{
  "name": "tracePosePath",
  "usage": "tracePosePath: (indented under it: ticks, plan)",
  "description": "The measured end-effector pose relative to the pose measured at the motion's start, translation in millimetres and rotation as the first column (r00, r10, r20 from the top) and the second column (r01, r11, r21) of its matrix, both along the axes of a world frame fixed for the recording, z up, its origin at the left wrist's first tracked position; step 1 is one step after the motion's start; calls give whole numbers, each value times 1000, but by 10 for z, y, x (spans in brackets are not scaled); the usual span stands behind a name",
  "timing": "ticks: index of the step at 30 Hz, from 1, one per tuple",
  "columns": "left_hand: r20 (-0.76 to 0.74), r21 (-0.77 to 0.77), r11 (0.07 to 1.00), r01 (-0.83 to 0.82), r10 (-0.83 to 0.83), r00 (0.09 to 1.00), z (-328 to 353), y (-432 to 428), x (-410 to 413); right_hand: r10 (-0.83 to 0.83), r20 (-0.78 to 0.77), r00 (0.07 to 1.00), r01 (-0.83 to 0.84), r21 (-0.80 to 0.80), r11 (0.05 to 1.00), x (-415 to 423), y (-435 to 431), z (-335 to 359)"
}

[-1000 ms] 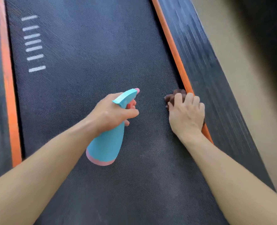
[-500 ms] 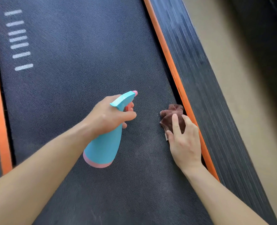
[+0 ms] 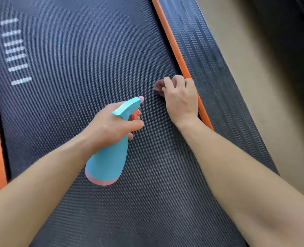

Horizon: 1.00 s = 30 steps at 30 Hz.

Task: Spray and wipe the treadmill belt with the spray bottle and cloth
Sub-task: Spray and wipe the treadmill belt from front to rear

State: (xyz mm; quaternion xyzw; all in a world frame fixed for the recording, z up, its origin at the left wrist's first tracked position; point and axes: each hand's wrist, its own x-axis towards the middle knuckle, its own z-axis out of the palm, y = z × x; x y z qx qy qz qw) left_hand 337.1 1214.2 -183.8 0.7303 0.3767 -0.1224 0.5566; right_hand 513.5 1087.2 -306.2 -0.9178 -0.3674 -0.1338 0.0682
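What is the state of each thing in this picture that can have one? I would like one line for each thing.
treadmill belt: dark, textured; whether it is wet cannot be told.
spray bottle: held tilted, nozzle pointing away from the person.
left hand: grips the spray bottle at its neck.
cloth: bunched, pressed on the treadmill belt at its right edge.
right hand: curled over the cloth, holding it.

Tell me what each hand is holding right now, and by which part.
The left hand grips the spray bottle by its neck; the right hand clutches the brown cloth from above.
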Motion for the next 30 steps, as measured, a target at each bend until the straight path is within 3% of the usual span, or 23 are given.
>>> tracePosePath:
  ticks: [7,14,20,23,25,27,30]
  plan:
    - [-5,-22,999,44,-45,999,8,-66,-94,31,-108,994,-37,-48,998,-269,-469,153]
    - [1,0,999,46,-46,999,82,-86,-168,26,-337,941,-33,-16,999,-802,-926,390]
    - [29,1,1000,14,-14,999,162,-84,-213,135,-566,813,-26,196,980,-1139,-1047,631]
    - [58,-2,1000,-18,18,998,209,-49,-198,115,-637,763,93,283,955,-1048,-889,732]
    - [64,4,1000,-22,22,998,218,-39,-192,-97,-555,826,163,71,984,-959,-888,723]
    - [72,0,999,-34,34,997,232,-37,-193,-244,-288,926,218,-120,969,-939,-945,665]
    - [63,2,999,-36,36,997,234,-50,-203,-163,-248,955,152,-64,986,-1007,-983,578]
